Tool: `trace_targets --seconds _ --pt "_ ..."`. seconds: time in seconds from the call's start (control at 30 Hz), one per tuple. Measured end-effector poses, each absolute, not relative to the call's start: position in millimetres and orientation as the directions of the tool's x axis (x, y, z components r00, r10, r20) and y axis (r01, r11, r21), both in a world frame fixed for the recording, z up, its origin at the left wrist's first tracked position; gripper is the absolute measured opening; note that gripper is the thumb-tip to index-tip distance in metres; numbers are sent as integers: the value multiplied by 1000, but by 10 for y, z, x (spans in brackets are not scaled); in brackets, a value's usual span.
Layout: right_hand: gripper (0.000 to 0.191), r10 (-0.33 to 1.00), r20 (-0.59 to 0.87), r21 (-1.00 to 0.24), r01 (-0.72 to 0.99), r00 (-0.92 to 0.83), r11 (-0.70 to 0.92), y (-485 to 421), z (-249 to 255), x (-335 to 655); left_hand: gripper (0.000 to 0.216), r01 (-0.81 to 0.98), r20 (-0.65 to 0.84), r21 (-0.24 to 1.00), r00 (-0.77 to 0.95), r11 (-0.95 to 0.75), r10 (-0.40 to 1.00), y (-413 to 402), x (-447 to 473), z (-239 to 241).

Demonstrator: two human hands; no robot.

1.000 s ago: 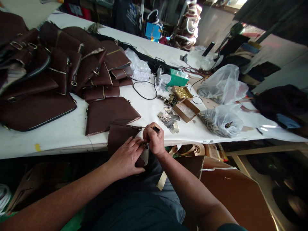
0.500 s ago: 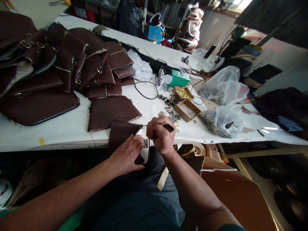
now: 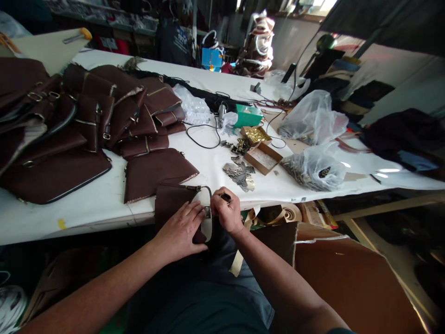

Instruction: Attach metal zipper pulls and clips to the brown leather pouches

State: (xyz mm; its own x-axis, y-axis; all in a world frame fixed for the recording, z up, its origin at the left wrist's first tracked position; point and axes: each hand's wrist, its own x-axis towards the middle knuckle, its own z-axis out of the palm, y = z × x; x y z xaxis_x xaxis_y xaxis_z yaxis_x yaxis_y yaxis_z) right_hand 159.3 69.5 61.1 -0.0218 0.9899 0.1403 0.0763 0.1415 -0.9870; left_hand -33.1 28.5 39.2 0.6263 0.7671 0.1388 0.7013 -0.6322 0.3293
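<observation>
A dark brown leather bag piece (image 3: 174, 200) lies over the table's front edge, its pale flap (image 3: 206, 228) turned up with a dark rim. On the flap sits a small metal plate (image 3: 207, 212). My left hand (image 3: 182, 227) rests flat on the leather, fingers stretched beside the plate and thumb pointing right. Closed in a fist, my right hand (image 3: 225, 211) grips a hand tool with a dark handle (image 3: 226, 198), just right of the plate. Its working end is hidden by the fist, so I cannot tell its exact kind.
Loose metal plates (image 3: 239, 172) lie beyond my right hand. Near them are a small cardboard box (image 3: 263, 158), a box of gold-coloured pieces (image 3: 256, 134) and plastic bags of metal parts (image 3: 314, 169). Brown leather bags (image 3: 69, 171) are heaped at left; a large carton (image 3: 347, 273) stands lower right.
The view has shifted, so the table sits lower in the picture. My right fist, with the tool, has come down closer to the flap's edge. My left hand stays flat on the leather.
</observation>
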Motion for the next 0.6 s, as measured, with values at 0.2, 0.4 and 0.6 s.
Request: trace_targets --seconds 0.2,0.4,0.6 --pt "46 925 -369 -929 -3 90 -370 -30 173 1724 85 709 178 253 635 -659 752 260 -288 423" --pt "24 967 -246 -966 -65 -59 -249 -64 294 1772 69 694 244 223 640 -685 729 105 -264 804" --pt "22 730 -220 -888 443 -647 125 543 1259 2375 18 693 410 328 508 -642 758 18 -308 1205"
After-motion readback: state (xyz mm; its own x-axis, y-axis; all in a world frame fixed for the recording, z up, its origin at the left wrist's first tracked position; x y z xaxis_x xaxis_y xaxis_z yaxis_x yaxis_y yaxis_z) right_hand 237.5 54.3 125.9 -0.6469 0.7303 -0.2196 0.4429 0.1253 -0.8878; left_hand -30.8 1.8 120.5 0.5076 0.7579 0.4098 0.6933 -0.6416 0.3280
